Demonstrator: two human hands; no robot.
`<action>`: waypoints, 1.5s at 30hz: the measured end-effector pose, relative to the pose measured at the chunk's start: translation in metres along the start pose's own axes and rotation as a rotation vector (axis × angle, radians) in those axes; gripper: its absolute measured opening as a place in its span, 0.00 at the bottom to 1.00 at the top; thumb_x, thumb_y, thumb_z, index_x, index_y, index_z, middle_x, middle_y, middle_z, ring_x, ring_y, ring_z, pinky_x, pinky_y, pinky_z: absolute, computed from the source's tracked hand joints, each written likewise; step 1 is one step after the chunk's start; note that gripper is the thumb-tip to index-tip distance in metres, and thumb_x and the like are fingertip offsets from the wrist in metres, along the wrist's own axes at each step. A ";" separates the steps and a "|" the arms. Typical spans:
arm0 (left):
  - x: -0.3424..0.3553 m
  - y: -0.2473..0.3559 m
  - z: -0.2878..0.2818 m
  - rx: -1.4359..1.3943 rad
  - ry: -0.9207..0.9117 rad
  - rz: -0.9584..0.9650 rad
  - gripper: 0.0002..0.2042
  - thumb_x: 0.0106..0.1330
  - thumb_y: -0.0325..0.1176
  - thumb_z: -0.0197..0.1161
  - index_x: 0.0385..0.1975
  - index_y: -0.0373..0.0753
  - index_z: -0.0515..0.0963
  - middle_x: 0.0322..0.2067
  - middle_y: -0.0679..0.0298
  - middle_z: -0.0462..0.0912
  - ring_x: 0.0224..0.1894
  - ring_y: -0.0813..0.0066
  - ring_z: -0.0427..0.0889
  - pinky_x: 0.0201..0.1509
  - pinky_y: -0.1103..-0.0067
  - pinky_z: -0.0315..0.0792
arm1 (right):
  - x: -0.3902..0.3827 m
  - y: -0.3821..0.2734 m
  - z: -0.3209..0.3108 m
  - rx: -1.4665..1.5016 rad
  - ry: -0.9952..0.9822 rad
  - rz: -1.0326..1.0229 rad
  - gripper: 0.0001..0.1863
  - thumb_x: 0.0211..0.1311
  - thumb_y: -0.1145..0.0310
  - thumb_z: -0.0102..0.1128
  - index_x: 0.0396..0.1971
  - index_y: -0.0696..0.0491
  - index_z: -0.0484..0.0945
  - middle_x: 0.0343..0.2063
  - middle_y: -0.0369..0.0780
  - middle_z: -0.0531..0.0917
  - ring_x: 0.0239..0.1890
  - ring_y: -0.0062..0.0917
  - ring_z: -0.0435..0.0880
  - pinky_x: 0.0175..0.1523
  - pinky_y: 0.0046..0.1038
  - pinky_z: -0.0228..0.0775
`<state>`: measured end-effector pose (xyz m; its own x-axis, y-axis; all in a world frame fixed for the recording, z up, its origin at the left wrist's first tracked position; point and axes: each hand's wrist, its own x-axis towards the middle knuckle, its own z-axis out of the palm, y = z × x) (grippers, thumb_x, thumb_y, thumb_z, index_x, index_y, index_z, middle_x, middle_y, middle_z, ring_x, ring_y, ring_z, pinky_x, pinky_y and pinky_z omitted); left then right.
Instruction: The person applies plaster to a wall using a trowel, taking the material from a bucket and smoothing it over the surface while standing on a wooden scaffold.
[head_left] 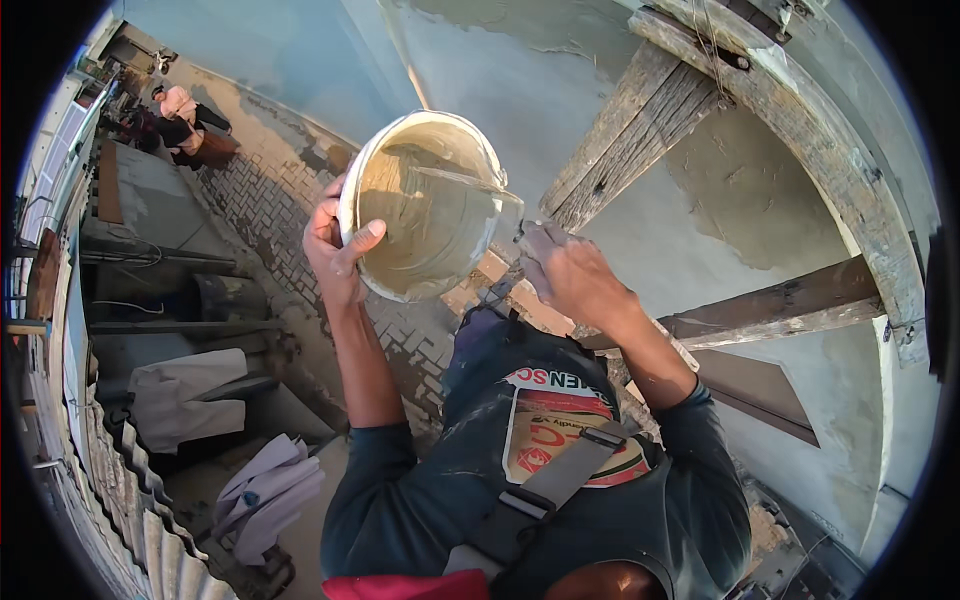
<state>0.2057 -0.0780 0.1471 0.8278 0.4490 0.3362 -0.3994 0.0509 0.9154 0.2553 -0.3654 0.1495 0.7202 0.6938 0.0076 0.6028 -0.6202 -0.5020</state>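
Note:
A white bucket (352, 187), tilted so that its mouth faces me, is held up in front of my body. My left hand (335, 240) grips its left side, thumb over the rim and fingers around the outside. Wet grey-brown mortar (405, 215) coats the inside; how deep it lies is hard to tell. At the bucket's right rim, my right hand (572, 275) is closed around the handle of what looks like a trowel (508, 222). Its grey blade reaches against the bucket's edge, and the handle is mostly hidden by my fingers.
Old wooden beams (640, 130) frame the right, against a grey plastered wall (560, 90) with darker damp patches. Brick paving (270, 185) runs below, where two people (185, 120) are far off. Clothes (187, 395) hang at lower left beside corrugated roofing (150, 530).

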 end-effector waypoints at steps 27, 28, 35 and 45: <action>0.048 -0.034 -0.039 -0.269 0.348 0.027 0.14 0.44 0.13 0.64 0.32 0.33 0.75 0.38 0.53 0.83 0.37 0.67 0.84 0.46 0.74 0.78 | -0.022 0.002 0.061 0.375 0.113 -0.153 0.27 0.53 0.74 0.64 0.56 0.56 0.77 0.53 0.51 0.80 0.43 0.46 0.85 0.47 0.39 0.80; 0.047 -0.035 -0.040 -0.280 0.354 0.015 0.14 0.45 0.13 0.64 0.33 0.33 0.75 0.36 0.53 0.83 0.35 0.66 0.84 0.44 0.74 0.79 | -0.026 0.008 0.061 0.352 0.218 -0.182 0.26 0.53 0.73 0.65 0.56 0.57 0.77 0.53 0.50 0.80 0.43 0.46 0.85 0.47 0.38 0.81; 0.033 -0.047 -0.072 -0.298 0.243 -0.174 0.13 0.45 0.15 0.60 0.33 0.32 0.75 0.35 0.51 0.82 0.36 0.62 0.83 0.42 0.68 0.81 | -0.120 0.048 0.006 -0.463 0.595 -0.303 0.22 0.43 0.70 0.75 0.41 0.60 0.82 0.45 0.41 0.85 0.39 0.36 0.85 0.35 0.35 0.81; 0.023 -0.102 -0.049 -0.249 0.319 -0.369 0.17 0.38 0.15 0.59 0.33 0.31 0.75 0.34 0.52 0.81 0.33 0.59 0.82 0.40 0.65 0.81 | -0.163 0.052 -0.001 0.080 1.001 0.416 0.19 0.54 0.71 0.74 0.42 0.63 0.77 0.29 0.48 0.82 0.27 0.35 0.82 0.31 0.31 0.74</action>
<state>0.2460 -0.0297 0.0506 0.7858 0.6074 -0.1162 -0.2187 0.4486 0.8666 0.1696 -0.5110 0.1236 0.8383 -0.2010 0.5068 0.2484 -0.6867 -0.6832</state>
